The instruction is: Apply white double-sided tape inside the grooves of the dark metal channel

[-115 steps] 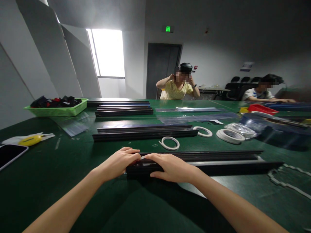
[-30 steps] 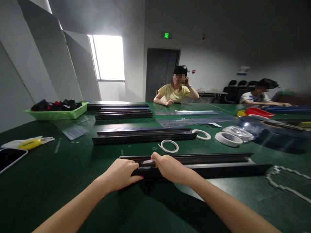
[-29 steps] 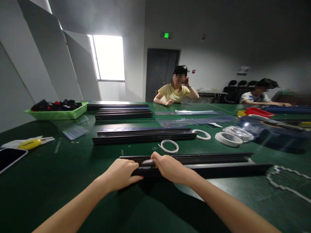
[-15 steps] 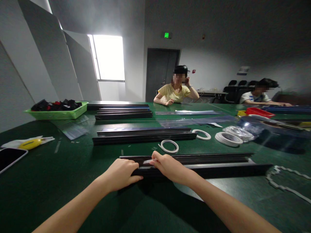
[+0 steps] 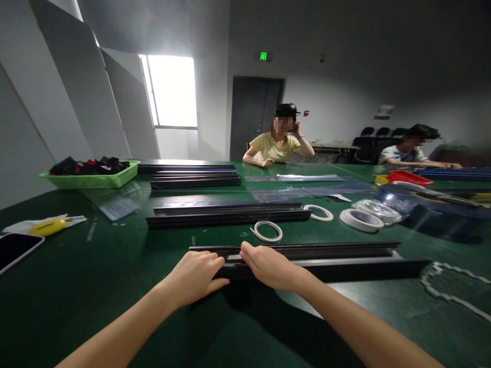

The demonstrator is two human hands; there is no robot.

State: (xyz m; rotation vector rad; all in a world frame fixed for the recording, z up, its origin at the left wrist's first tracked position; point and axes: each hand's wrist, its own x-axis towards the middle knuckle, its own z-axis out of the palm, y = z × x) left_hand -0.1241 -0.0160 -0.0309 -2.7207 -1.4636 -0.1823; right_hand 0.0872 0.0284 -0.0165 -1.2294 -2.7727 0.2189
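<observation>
A long black channel-shaped profile (image 5: 368, 271) lies crosswise on the green table in front of me. My left hand (image 5: 195, 276) is closed over its left end, fingers over the top and thumb along the near wall. In the channel between my hands shows a short piece of white strip (image 5: 233, 258), which looks like tape. My right hand (image 5: 270, 266) is bent down at the channel, thumb and fingers pinched at the strip; the fingertips are partly hidden. A white tape roll (image 5: 267, 231) lies just behind the profile.
More black profiles (image 5: 230, 217) lie farther back. Tape rolls (image 5: 360, 220) and a clear plastic roll (image 5: 445, 209) are at right, near a white zigzag strip (image 5: 433, 289). At left are a green basket (image 5: 92, 180), yellow cutter (image 5: 49, 226) and phone (image 5: 19, 250). Two people sit across.
My left hand has shifted slightly right along the profile, closer to my right hand. The white strip's raised end now sits lower in the channel. My right hand has barely moved.
</observation>
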